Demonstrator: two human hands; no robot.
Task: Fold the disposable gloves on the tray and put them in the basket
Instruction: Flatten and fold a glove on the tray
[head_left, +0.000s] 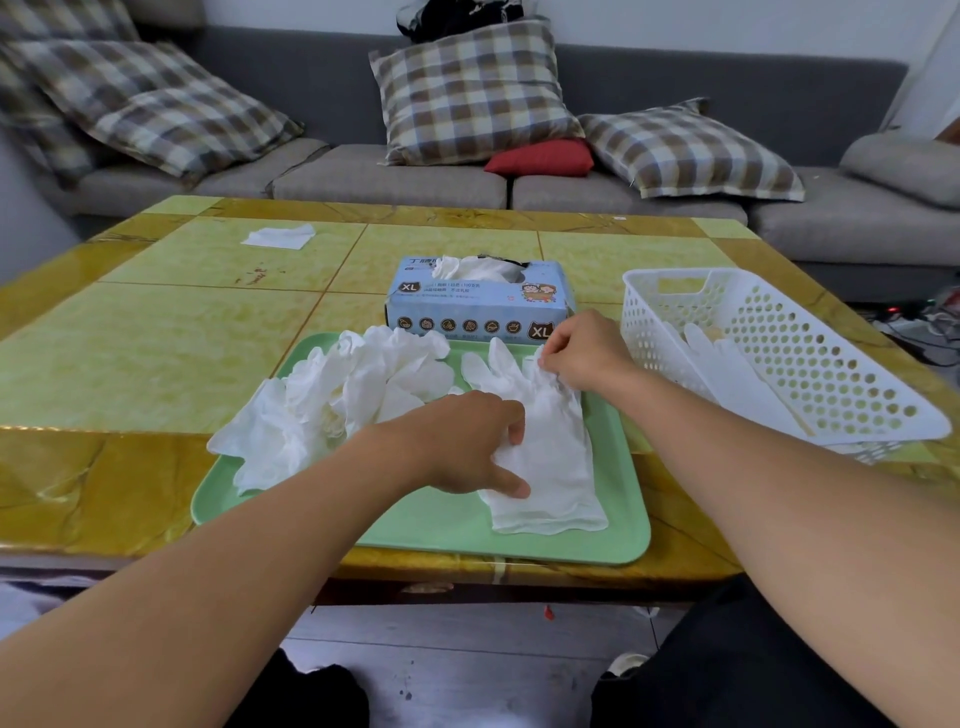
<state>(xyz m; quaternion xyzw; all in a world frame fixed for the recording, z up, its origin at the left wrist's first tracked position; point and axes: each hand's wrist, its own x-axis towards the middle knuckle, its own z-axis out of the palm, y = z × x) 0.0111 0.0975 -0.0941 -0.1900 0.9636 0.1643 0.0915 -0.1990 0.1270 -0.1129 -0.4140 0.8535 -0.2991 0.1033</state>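
Observation:
A white disposable glove (550, 457) lies flat on the right half of the green tray (441, 535), fingers pointing away from me. My left hand (467, 441) presses on the glove's left side near its middle, thumb and fingers spread on it. At the far end, my right hand (584, 353) pinches the glove's fingers. A crumpled pile of white gloves (337, 400) fills the tray's left half. The white perforated basket (810, 384) stands to the right of the tray and holds folded gloves (727, 364).
A blue glove box (478, 301) marked XL stands just behind the tray. A white tissue (279, 236) lies at the table's far left. The yellow-green tiled table (156, 338) has a grey sofa with checked cushions behind it.

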